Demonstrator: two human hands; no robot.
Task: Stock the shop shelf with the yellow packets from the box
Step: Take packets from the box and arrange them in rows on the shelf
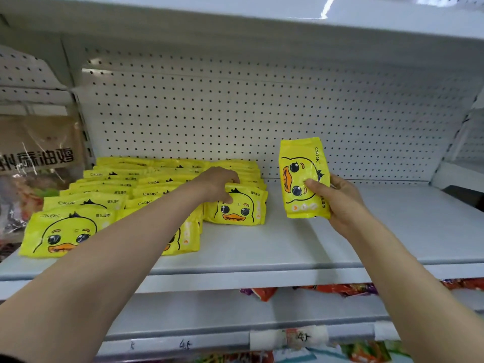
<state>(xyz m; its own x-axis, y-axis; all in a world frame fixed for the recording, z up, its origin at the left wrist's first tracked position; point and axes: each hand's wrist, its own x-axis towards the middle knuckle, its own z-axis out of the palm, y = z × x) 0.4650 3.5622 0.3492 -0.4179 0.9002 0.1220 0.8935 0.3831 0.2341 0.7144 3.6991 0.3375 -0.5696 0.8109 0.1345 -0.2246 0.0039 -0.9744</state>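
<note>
A: Where are the yellow packets?

B: Most stand in rows on the white shelf [288,247], packed against its pegboard back wall [262,113]. The front packet of the third row [235,208] shows a duck face; those behind it show only their top edges.

A: And the hands?

B: The left hand [217,183] lies curled over the top of that front packet, fingers hooked behind it. Its forearm covers much of the middle row's front packet [183,239]. The right hand [337,197] grips a single packet [302,179] turned on end, just right of the rows, thumb across the printed face, fingers out of sight behind it.

A: Anything else?

B: A brown bag [39,142] left of the rows, cut off by the frame. Colourful packs [262,293] below the shelf are mostly hidden. No box is in view.
</note>
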